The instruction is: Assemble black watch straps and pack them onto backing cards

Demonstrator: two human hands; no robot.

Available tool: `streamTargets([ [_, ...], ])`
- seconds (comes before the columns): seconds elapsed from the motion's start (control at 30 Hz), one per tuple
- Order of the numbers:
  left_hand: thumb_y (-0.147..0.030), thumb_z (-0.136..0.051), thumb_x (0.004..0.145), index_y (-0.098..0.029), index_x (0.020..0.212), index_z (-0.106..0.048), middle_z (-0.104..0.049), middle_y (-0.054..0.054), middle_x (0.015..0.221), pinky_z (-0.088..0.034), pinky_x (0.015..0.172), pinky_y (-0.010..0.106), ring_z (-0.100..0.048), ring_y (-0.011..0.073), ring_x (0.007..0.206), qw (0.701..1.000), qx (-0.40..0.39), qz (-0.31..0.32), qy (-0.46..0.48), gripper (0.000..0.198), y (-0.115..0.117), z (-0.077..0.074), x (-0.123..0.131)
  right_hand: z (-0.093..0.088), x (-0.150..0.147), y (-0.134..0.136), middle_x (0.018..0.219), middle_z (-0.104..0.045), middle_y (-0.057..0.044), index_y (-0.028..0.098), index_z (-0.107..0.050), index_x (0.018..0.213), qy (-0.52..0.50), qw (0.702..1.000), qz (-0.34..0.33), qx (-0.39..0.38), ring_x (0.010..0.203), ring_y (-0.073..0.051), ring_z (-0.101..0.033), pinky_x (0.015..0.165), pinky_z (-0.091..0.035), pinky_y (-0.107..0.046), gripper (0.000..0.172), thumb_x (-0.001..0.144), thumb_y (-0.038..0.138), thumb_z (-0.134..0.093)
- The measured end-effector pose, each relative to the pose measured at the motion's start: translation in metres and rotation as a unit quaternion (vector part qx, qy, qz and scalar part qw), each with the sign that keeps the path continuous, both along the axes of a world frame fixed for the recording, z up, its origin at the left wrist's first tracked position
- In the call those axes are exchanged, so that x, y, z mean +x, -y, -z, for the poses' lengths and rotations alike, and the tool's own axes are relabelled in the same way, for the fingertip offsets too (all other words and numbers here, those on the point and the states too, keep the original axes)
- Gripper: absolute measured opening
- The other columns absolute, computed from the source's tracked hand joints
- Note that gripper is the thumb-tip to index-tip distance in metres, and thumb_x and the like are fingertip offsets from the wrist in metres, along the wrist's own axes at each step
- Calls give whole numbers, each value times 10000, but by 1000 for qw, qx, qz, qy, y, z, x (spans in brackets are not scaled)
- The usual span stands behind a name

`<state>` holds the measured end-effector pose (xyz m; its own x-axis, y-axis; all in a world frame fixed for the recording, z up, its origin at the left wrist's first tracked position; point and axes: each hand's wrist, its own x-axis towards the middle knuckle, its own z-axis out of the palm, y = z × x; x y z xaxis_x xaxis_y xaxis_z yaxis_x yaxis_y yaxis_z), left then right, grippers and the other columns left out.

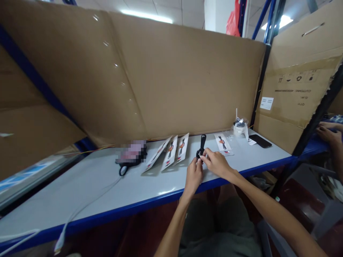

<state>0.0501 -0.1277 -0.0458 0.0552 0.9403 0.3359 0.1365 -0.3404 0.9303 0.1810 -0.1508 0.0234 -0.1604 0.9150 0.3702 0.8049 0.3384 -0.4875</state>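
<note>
My left hand (194, 175) and my right hand (216, 162) meet over the grey shelf top (107, 185), both pinched on a small black strap-like item (201, 145) that stands up between the fingertips. Three white packaging cards (171, 151) with black and orange prints lie fanned just to the left of it. Another such card (222, 142) lies flat to the right, beyond my right hand.
A black phone (259, 140) and a clear plastic-wrapped roll (239, 127) sit at the back right. A dark pouch with a white cable (131, 153) lies left. Large cardboard sheets (160, 78) wall the back. Another person's hands (328, 132) show at the far right.
</note>
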Motion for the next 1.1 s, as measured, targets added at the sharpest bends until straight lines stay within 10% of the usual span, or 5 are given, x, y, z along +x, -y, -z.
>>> streamTargets([
  [0.37, -236, -341, 1046, -131, 1069, -655, -747, 189, 1041, -430, 759, 296, -710, 265, 980, 919, 41, -18, -391, 332, -84, -44, 11, 1, 19, -110, 507, -579, 40, 192, -570, 707, -124, 989, -3, -75, 474, -112, -526, 536, -344, -206, 198, 877, 142, -483],
  [0.53, -247, -341, 1049, -122, 1176, -650, -747, 213, 1081, -451, 791, 307, -717, 293, 1041, 894, 14, -60, -443, 357, -102, -38, 13, 26, 19, -146, 506, -564, 37, 192, -558, 660, -119, 993, -14, -15, 561, -127, -570, 580, -349, -203, 200, 849, 140, -518],
  [1.1, -271, -398, 1016, -104, 1018, -771, -773, 172, 989, -451, 783, 286, -715, 265, 947, 924, -13, -65, -375, 408, -116, -23, 11, 39, 26, -119, 1052, -768, -81, 221, -621, 1303, 65, 993, 43, 90, 960, -248, -700, 784, -450, -285, 349, 977, 207, -495],
])
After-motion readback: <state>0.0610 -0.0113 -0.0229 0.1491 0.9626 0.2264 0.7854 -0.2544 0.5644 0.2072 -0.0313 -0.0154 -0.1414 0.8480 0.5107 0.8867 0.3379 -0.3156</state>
